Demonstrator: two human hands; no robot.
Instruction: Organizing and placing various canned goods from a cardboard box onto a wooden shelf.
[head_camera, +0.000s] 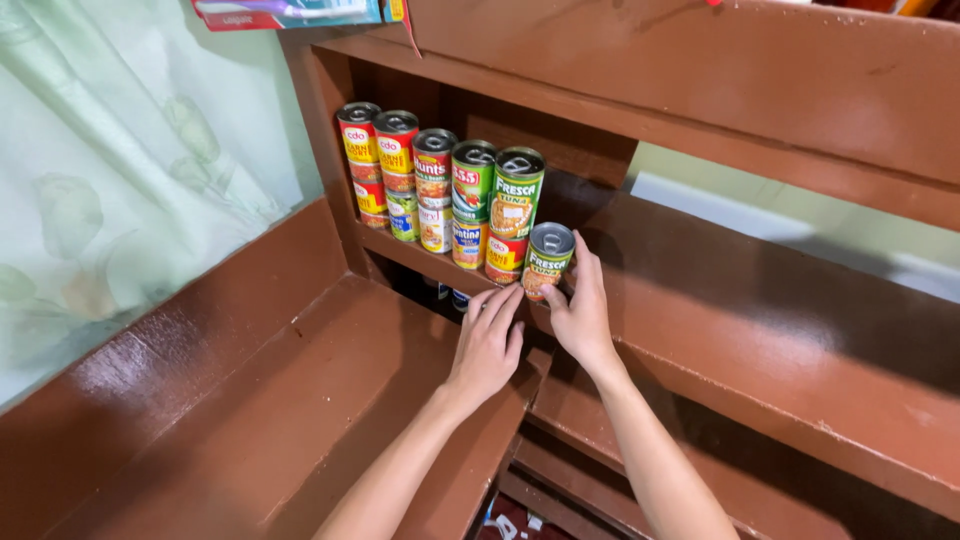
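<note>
Gripping the green tuna can (549, 258) with my right hand (580, 315), at the shelf's (700, 330) front edge, right end of the can row (440, 190). Left hand (488, 345) open, fingertips touching its base. Row looks stacked two-high; this last column still single.

cans (549, 258): metal, glossy paper labels | shelf (760, 330): wood, gloss brown paint
</note>
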